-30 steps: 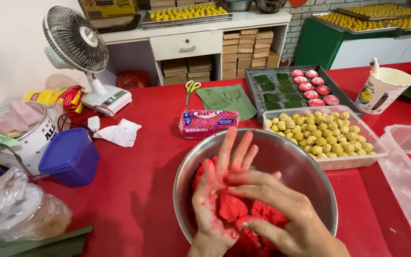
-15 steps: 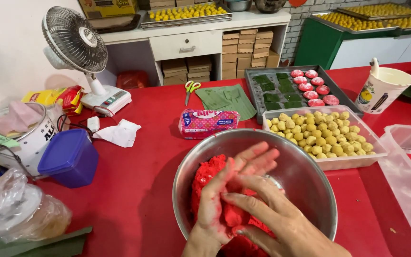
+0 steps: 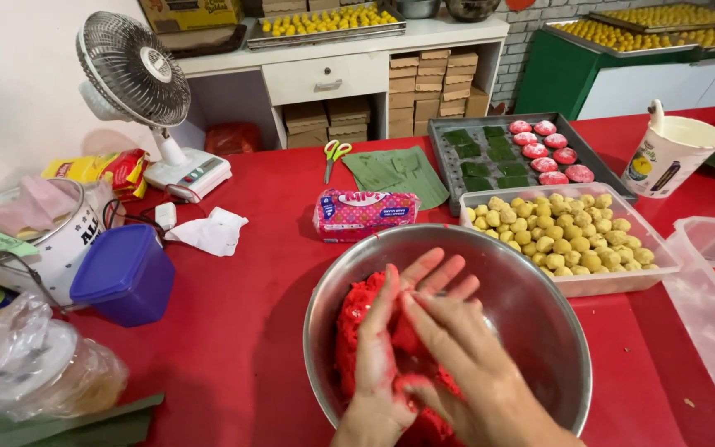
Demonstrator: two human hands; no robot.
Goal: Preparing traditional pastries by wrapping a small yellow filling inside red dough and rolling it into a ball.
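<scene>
Both hands work a mass of bright red dough point(image 3: 357, 331) inside a large steel mixing bowl point(image 3: 531, 298) set on a red-covered table point(image 3: 250, 331). The left hand point(image 3: 378, 352) lies flat in the bowl with fingers spread, palm up against the dough, while the right hand point(image 3: 457, 339) presses down across it, fingers extended and stained red; neither is closed around anything. Just beyond the bowl's rim sits a clear plastic tub of small yellow balls point(image 3: 560, 232), and behind that a dark tray point(image 3: 457, 132) carrying green leaf squares and pink-red pieces. A pink packet of wipes point(image 3: 364, 213) lies near the bowl's far edge, a blue lidded box point(image 3: 123, 273) to the left, and a small white desk fan point(image 3: 138, 74) stands at the table's back.
</scene>
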